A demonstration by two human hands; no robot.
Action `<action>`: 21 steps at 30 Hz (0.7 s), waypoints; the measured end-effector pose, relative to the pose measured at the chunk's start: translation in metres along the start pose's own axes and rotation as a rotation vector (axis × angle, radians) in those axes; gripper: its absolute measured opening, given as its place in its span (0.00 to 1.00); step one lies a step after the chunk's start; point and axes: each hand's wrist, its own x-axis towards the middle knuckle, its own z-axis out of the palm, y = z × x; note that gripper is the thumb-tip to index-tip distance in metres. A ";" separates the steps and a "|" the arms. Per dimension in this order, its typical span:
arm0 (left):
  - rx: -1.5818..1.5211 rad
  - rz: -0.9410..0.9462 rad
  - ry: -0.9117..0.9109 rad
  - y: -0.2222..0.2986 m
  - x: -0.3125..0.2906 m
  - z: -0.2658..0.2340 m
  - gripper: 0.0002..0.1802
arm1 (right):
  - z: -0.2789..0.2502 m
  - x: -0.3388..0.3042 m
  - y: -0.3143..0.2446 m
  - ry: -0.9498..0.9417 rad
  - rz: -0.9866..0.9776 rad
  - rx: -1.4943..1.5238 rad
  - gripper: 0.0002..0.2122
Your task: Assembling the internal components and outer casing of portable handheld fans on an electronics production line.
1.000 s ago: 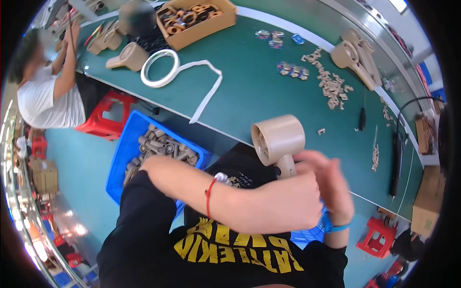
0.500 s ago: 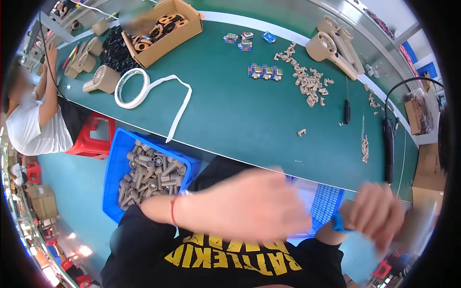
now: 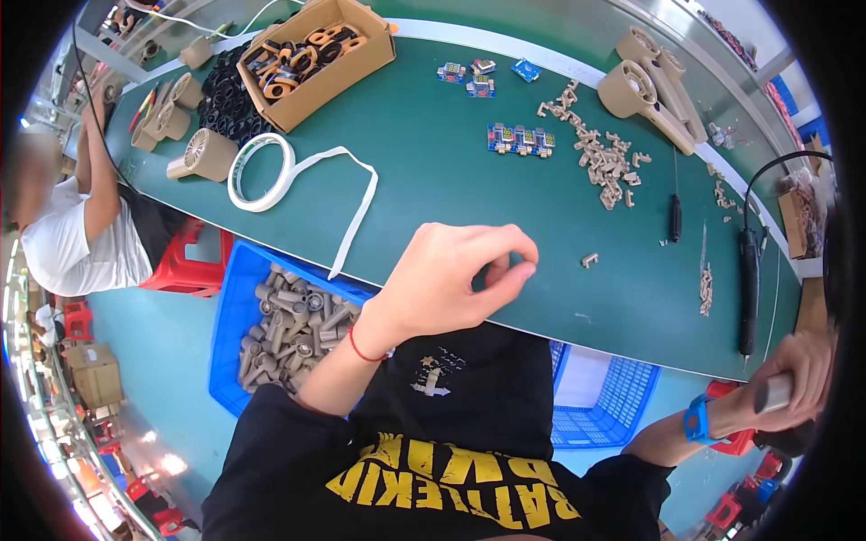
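Note:
My left hand (image 3: pixel 456 279) hovers over the front edge of the green table, thumb and index fingertips brought together in a ring, with nothing visible between them. At the far right, beyond the table's front corner, my right hand (image 3: pixel 801 371) is closed around a beige plastic part with a rounded end (image 3: pixel 774 394). Its fingers hide most of that part. A small beige clip (image 3: pixel 590 261) lies on the table right of my left hand. The black electric screwdriver (image 3: pixel 748 293) is close to my right hand, near the table's right end.
A blue bin (image 3: pixel 225 338) of beige fan bodies stands left of me; an empty-looking blue basket (image 3: pixel 622 397) sits below the table edge. White tape (image 3: pixel 236 171), small circuit boards (image 3: pixel 521 140), a clip pile (image 3: pixel 606 167) and a cardboard box (image 3: pixel 338 86) lie on the table. A person (image 3: pixel 77 225) sits left.
My left hand has moved up and forward from in front of my chest to over the table edge. My right hand has moved farther right, and the beige part now shows in it.

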 end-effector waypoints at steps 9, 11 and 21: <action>0.028 -0.001 -0.057 0.000 -0.003 -0.004 0.06 | -0.105 0.076 -0.013 -0.291 -0.563 0.237 0.04; 0.034 0.023 -0.053 0.000 0.002 -0.003 0.05 | -0.078 0.062 -0.006 -0.155 -0.524 0.287 0.04; 0.035 0.061 -0.057 0.002 -0.005 -0.003 0.05 | -0.110 0.125 -0.065 -0.351 -0.822 2.366 0.20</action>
